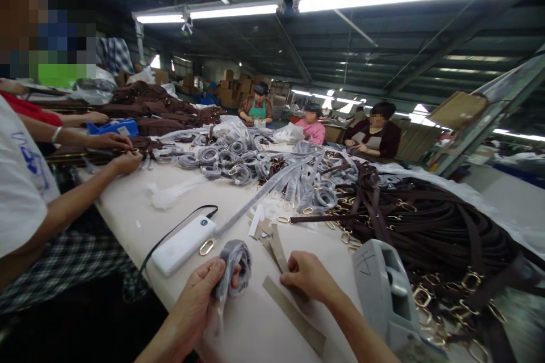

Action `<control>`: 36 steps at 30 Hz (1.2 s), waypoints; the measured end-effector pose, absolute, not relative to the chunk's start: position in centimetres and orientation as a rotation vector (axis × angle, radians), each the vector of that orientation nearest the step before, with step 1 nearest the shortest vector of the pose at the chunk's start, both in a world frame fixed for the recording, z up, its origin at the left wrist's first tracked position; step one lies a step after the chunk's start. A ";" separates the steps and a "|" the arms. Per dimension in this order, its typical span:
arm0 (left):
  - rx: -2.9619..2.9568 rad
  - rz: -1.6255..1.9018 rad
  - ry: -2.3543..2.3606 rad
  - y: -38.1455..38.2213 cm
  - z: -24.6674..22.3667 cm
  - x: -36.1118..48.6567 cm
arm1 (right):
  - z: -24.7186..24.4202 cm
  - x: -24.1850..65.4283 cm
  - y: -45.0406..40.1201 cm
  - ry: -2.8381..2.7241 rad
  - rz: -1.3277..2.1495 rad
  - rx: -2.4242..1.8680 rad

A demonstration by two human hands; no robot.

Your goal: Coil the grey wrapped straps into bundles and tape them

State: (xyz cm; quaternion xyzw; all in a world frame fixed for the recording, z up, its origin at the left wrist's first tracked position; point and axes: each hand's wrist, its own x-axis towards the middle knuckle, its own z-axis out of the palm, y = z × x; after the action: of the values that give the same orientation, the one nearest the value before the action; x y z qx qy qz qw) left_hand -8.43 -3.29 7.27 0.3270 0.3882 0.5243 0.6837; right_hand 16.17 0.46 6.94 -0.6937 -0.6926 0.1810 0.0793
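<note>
Left hand: closed around coiled plastic-sleeved strap, over table at near centre.
Right hand: fingers curled together at loose flat strips, right of coil; can't tell if pinching one.
Step in hand: probably keeping coil wound while reaching among strips.
Next move: seems to call for separating a single strip, coil kept tight.
Nearby: white power bank to left, grey dispenser-like unit to right, brown strap pile farther right.
</note>
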 end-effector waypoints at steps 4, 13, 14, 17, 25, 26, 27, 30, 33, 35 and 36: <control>0.712 1.172 0.844 -3.2 7.1 -8.4 | 8.0 16.7 0.5 -2.075 0.456 -2.130; 0.802 1.185 0.839 -2.6 7.2 -8.2 | 8.9 13.9 -4.3 -2.262 0.481 -2.198; 0.809 1.182 0.826 -2.5 7.1 -8.0 | 8.8 13.9 -4.7 -2.264 0.512 -2.225; 0.831 1.171 0.769 -2.4 7.0 -7.4 | 8.4 14.2 -5.4 -2.213 0.547 -2.277; 1.020 1.066 0.648 -2.5 7.4 -6.6 | 7.2 15.6 -6.1 -2.086 0.620 -2.066; 1.059 1.045 0.654 -2.5 7.5 -6.6 | 7.2 16.0 -6.4 -1.999 0.725 -1.970; 1.104 1.022 0.669 -2.5 7.6 -6.6 | 7.3 16.3 -6.8 -1.888 0.886 -1.870; 1.283 0.955 0.734 -2.5 8.2 -6.3 | 8.2 16.9 -7.8 -1.613 1.420 -1.634; 1.524 0.935 0.732 -2.7 9.4 -5.5 | 9.2 16.5 -8.3 -1.532 1.530 -1.596; 1.684 0.935 0.707 -2.9 10.0 -4.8 | 9.5 16.0 -8.1 -1.472 1.480 -1.570; 1.742 0.929 0.701 -3.1 10.3 -4.5 | 9.6 15.8 -8.0 -1.444 1.468 -1.536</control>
State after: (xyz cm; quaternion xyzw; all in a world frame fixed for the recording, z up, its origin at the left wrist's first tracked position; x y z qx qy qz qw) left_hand -4.49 -3.07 10.25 0.7204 0.2900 0.3839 0.4996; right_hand 15.79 -8.04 9.62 -0.5736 -0.5393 0.5483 0.2821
